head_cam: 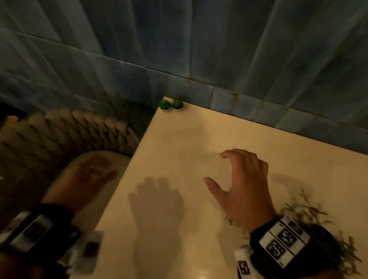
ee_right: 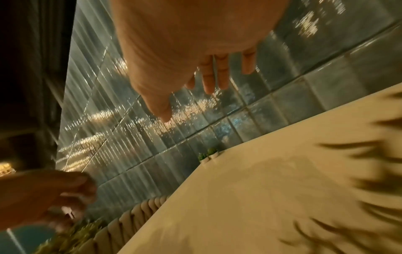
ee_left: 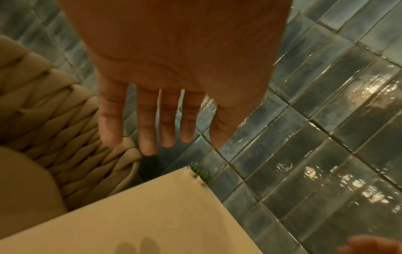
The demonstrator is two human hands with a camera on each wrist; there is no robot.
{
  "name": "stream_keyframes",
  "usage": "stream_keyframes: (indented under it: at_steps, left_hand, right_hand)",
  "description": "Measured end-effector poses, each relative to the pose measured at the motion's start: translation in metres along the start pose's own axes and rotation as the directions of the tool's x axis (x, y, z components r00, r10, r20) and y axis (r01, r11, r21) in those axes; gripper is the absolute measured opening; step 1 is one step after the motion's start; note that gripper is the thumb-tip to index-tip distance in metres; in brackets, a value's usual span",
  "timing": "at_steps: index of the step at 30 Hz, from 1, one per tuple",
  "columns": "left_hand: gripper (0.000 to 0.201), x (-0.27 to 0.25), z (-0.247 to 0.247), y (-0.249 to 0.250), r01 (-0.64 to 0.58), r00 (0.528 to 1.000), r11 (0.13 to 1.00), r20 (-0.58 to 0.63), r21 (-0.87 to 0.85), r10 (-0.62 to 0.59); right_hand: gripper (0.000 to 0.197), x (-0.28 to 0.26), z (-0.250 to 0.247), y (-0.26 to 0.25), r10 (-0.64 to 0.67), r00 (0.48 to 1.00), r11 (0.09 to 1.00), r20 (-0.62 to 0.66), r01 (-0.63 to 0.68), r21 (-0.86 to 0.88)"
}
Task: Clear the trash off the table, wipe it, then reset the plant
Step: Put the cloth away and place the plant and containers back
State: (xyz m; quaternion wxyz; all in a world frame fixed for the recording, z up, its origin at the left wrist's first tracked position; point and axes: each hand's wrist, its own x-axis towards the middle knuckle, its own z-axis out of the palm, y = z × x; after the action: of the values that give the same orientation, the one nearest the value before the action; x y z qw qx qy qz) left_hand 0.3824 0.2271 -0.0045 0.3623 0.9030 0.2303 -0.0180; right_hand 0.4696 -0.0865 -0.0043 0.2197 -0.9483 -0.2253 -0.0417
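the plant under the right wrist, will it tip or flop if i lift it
The plant has thin, wispy leaves, so they will probably flop and brush the right hand. It looks light. Its pot is hidden behind the wrist, so tipping is hard to judge.

Wall (head_cam: 196, 31) faced in glossy blue-grey tiles; warm lamp glints are reflected in it. A cream surface (head_cam: 184, 249) is set against the wall. A beige woven chair (head_cam: 77, 131) is placed beside it.
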Motion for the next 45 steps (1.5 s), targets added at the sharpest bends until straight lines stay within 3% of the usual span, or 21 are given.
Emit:
stream_keyframes:
  at_steps: [2, 6, 11, 15, 18, 20, 22, 24, 28, 32, 39, 43, 45]
  left_hand:
    - [0.017, 0.029, 0.002, 0.013, 0.008, 0.999, 0.998, -0.05, -0.059, -0.011]
    - [0.05, 0.117, 0.026, 0.027, -0.019, 0.998, 1.0, -0.058, 0.015, 0.02]
    - [0.066, 0.194, 0.073, 0.047, -0.117, 0.989, 0.948, 0.118, 0.297, 0.085]
    - [0.076, 0.235, 0.099, 0.058, -0.235, 0.965, 0.887, 0.206, 0.397, 0.164]
    - [0.073, 0.263, 0.111, 0.062, -0.294, 0.947, 0.829, 0.262, 0.477, 0.185]
    - [0.064, 0.272, 0.117, 0.059, -0.324, 0.937, 0.776, 0.298, 0.541, 0.184]
    - [0.048, 0.268, 0.118, 0.058, -0.305, 0.945, 0.779, 0.278, 0.548, 0.174]
    - [0.031, 0.257, 0.12, 0.058, -0.284, 0.953, 0.789, 0.25, 0.545, 0.171]
    - [0.023, 0.21, 0.111, 0.065, -0.324, 0.942, 0.763, 0.267, 0.56, 0.204]
    - [0.019, 0.117, 0.1, 0.077, -0.388, 0.916, 0.771, 0.303, 0.505, 0.262]
    - [0.02, -0.087, 0.115, 0.081, -0.56, 0.741, 0.804, 0.554, 0.2, 0.378]
    - [0.022, -0.174, 0.153, 0.091, -0.648, 0.621, 0.749, 0.662, 0.134, 0.419]
    - [0.024, -0.202, 0.173, 0.093, -0.644, 0.595, 0.755, 0.701, 0.124, 0.392]
  right_hand:
    - [0.056, 0.039, 0.02, -0.009, 0.0, 0.996, 1.0, 0.091, 0.002, -0.028]
    - [0.063, 0.117, 0.063, -0.021, 0.021, 0.97, 0.997, 0.242, -0.004, -0.072]
    - [0.066, 0.195, 0.119, -0.028, 0.058, 0.941, 0.992, 0.335, -0.018, -0.123]
    - [0.072, 0.235, 0.157, -0.032, 0.086, 0.934, 0.986, 0.346, -0.03, -0.162]
    - [0.066, 0.251, 0.175, -0.029, 0.066, 0.935, 0.974, 0.349, 0.015, -0.224]
    - [0.061, 0.253, 0.18, -0.027, 0.068, 0.933, 0.974, 0.354, 0.015, -0.227]
    - [0.052, 0.249, 0.181, -0.027, 0.076, 0.938, 0.98, 0.339, -0.007, -0.198]
    - [0.043, 0.241, 0.178, -0.029, 0.09, 0.938, 0.984, 0.334, -0.033, -0.172]
    - [0.034, 0.203, 0.148, -0.042, 0.141, 0.935, 0.989, 0.326, -0.115, -0.096]
    - [0.025, 0.124, 0.098, -0.05, 0.199, 0.957, 0.976, 0.212, -0.212, 0.039]
    - [0.032, -0.099, 0.02, -0.041, 0.29, 0.932, 0.944, 0.218, -0.316, 0.097]
    - [0.039, -0.214, 0.004, -0.032, 0.438, 0.862, 0.897, 0.257, -0.439, -0.056]
    - [0.045, -0.254, 0.002, -0.023, 0.517, 0.811, 0.855, 0.272, -0.506, -0.116]
